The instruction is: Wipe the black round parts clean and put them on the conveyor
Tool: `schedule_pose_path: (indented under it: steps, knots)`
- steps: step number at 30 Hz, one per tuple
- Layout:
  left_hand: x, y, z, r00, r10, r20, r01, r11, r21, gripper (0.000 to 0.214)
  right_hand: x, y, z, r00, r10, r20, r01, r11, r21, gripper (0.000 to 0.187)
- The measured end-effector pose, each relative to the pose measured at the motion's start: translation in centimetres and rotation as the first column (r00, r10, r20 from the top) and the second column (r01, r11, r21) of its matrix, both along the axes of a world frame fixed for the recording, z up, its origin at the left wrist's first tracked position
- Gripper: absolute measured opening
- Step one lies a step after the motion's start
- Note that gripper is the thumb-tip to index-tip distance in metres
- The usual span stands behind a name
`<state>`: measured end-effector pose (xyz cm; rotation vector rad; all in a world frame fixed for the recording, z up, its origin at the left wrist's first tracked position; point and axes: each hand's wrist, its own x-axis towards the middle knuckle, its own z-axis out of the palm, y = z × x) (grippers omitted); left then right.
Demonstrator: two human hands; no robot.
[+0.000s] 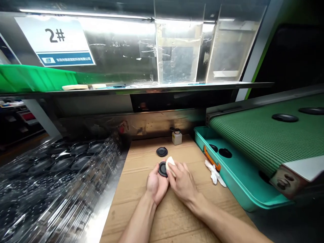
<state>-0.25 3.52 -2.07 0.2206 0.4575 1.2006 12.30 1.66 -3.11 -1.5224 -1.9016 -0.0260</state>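
My left hand (157, 182) is closed round a small black round plastic part (162, 168), its face turned up toward me. In my right hand (182, 180) is a cream-white pad (170, 162), pinched by the fingers and pressed against the part's right edge. Just beyond both hands, a second black round part (162, 152) lies flat on the cardboard sheet (136, 202). Behind that, a small whitish bottle (177, 137) with a dark top stands upright.
Clear plastic trays (76, 189) of black round parts are stacked at left. On the right, a green conveyor belt (253, 131) carries more parts above a teal bin (243, 189) with an orange handle (212, 158). White gloves (215, 173) lie beside it. A metal shelf (157, 88) crosses overhead, bearing a green crate (35, 79).
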Motion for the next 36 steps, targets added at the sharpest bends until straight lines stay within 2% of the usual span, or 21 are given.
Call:
schedule_pose_path:
  steps: [5, 7, 9, 11, 15, 18, 20, 21, 25, 29, 32, 36]
  knots:
    - [-1.2, 0.6, 0.1, 0.999, 0.048, -0.014, -0.049, 0.996, -0.068, 0.035, 2.6, 1.3, -0.5, 0.991, -0.130, 0.015, 0.131, 0.981, -0.140, 0.054]
    - [-1.5, 0.5, 0.3, 0.999, 0.035, 0.023, -0.033, 0.997, -0.070, 0.038, 3.2, 1.3, -0.4, 0.991, -0.131, 0.026, 0.134, 0.968, -0.212, 0.048]
    - [-1.6, 0.4, 0.5, 0.998, 0.035, 0.056, -0.031, 0.997, -0.071, 0.039, 3.5, 1.1, 0.0, 0.996, -0.084, 0.022, 0.087, 0.959, -0.270, 0.034]
    - [-1.6, 0.4, 0.5, 0.996, 0.037, 0.078, -0.031, 0.997, -0.075, 0.040, 3.6, 0.8, 0.5, 0.999, -0.040, -0.032, 0.028, 0.950, -0.310, 0.027]
    - [-1.2, 0.5, 0.0, 0.997, 0.033, 0.065, -0.029, 0.998, -0.062, 0.041, 3.1, 0.1, 1.8, 0.954, -0.075, -0.291, -0.004, 0.965, -0.261, 0.047]
    - [-0.1, 0.2, -0.3, 1.000, 0.012, 0.004, -0.012, 1.000, -0.001, 0.037, 2.0, -0.6, 2.4, 0.909, 0.037, -0.415, -0.113, 0.981, -0.159, 0.048]
    - [0.7, -0.2, -0.4, 0.999, -0.014, -0.042, 0.016, 0.998, 0.062, 0.034, 1.2, -1.0, 2.4, 0.909, 0.124, -0.398, -0.202, 0.966, -0.161, 0.043]
    - [1.2, -0.4, -0.5, 0.998, -0.024, -0.062, 0.031, 0.995, 0.099, 0.034, 0.9, -1.1, 2.3, 0.925, 0.122, -0.360, -0.198, 0.963, -0.183, 0.042]
    - [2.2, -1.1, -0.7, 0.993, -0.030, -0.112, 0.052, 0.978, 0.201, 0.033, 0.4, -1.1, 1.9, 0.975, -0.076, -0.208, 0.023, 0.969, -0.245, 0.045]
    - [2.1, -1.1, -0.6, 0.991, 0.017, -0.136, 0.010, 0.980, 0.198, 0.031, 0.6, -0.8, 1.8, 0.969, 0.023, -0.245, -0.082, 0.968, -0.236, 0.046]
    - [1.8, -1.0, -0.5, 0.992, 0.017, -0.129, 0.008, 0.980, 0.197, 0.031, 0.8, -0.4, 1.6, 0.966, -0.009, -0.258, -0.056, 0.968, -0.245, 0.046]
    - [1.8, -0.8, -0.5, 0.988, -0.011, -0.154, 0.035, 0.988, 0.151, 0.032, 1.3, -0.1, 1.5, 0.973, 0.049, -0.225, -0.101, 0.968, -0.230, 0.046]
